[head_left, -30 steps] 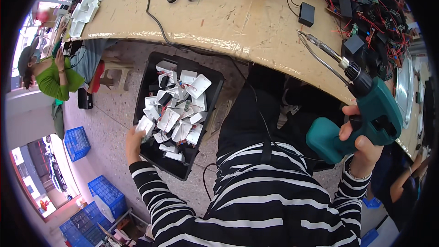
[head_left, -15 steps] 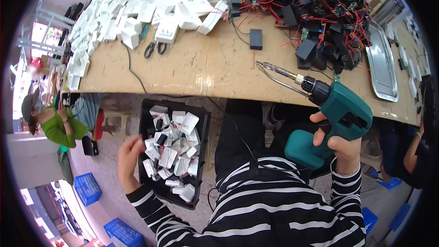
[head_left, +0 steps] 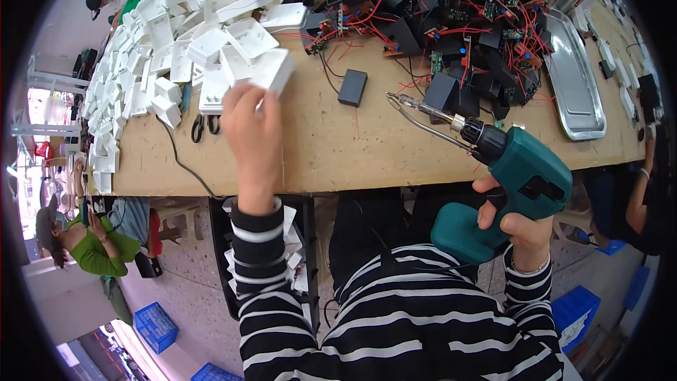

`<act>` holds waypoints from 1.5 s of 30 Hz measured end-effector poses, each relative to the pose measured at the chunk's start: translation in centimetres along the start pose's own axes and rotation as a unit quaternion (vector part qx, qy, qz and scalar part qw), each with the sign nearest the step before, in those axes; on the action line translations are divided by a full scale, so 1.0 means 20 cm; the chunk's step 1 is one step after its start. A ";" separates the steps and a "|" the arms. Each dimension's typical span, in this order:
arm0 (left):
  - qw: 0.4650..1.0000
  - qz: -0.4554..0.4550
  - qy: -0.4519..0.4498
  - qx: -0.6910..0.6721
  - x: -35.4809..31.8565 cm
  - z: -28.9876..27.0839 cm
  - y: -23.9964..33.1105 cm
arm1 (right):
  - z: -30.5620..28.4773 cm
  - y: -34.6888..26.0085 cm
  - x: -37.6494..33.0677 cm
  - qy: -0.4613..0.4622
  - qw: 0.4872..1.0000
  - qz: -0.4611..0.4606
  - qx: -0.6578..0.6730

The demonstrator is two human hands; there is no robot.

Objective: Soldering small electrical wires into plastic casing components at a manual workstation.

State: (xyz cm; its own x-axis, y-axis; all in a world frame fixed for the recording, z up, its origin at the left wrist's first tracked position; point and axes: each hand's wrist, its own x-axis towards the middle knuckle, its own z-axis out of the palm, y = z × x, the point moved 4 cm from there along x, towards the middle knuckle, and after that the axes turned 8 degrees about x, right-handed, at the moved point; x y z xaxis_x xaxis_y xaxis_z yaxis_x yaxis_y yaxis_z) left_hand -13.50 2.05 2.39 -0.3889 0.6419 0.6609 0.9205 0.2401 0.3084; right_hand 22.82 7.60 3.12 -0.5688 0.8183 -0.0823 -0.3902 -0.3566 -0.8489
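Note:
My left hand [head_left: 252, 134] is raised over the wooden table [head_left: 367, 148] and grips a white plastic housing [head_left: 262, 70] at the edge of a big pile of white housings [head_left: 176, 35]. My right hand [head_left: 518, 222] holds a teal cordless screwdriver [head_left: 504, 183] by its grip, below the table's near edge, with its long bit pointing up and left over the tabletop. A small black box [head_left: 352, 87] lies on the table between the two hands.
A heap of black modules with red wires [head_left: 451, 21] covers the far right of the table beside a metal tray [head_left: 575, 81]. Black scissors [head_left: 205, 125] lie near the white pile. A black crate of white parts [head_left: 300, 254] stands on the floor by my knees. Other people sit at the left and right.
My left hand has come up from the floor crate to the tabletop and now holds a white housing. The view has tilted up toward the table; the screwdriver stays in my right hand.

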 end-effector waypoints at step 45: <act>0.755 -0.423 -0.111 -0.488 0.23 0.47 -0.08 | -0.11 0.06 -0.04 0.056 0.998 -0.025 0.020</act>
State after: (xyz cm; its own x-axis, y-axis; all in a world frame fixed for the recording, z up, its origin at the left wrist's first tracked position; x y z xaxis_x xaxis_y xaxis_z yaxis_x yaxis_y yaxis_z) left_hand -16.36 11.48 -1.58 -0.7059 0.6919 -0.1519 -0.1631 0.0499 0.9853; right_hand 24.45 7.52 0.93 -0.4636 0.8804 -0.1002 -0.4456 -0.3294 -0.8324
